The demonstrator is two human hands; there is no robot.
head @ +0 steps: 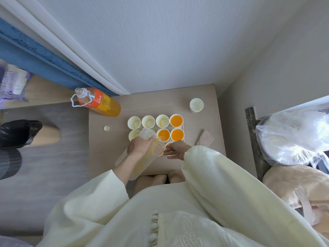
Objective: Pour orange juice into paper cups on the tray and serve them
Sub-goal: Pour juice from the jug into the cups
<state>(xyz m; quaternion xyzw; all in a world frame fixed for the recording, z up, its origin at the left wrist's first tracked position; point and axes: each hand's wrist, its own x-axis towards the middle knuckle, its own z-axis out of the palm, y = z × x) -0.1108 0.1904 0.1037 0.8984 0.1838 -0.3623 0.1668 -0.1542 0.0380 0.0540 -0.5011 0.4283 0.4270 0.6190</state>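
Observation:
A white tray (183,126) on the small table (160,102) holds several paper cups. Three cups at its right hold orange juice (176,120); the cups at its left, such as one empty cup (134,122), hold none. My left hand (140,146) grips a clear plastic jug (142,157) of juice, tilted over the tray's near row. My right hand (176,149) rests at a near cup (169,144), fingers around its rim. The near row is partly hidden by jug and hands.
A large orange juice bottle (97,101) stands uncapped at the table's far left corner, its cap (106,128) lying nearby. A lone paper cup (196,105) stands far right. A folded cloth (205,139) lies right of the tray. Plastic bags (293,136) sit at right.

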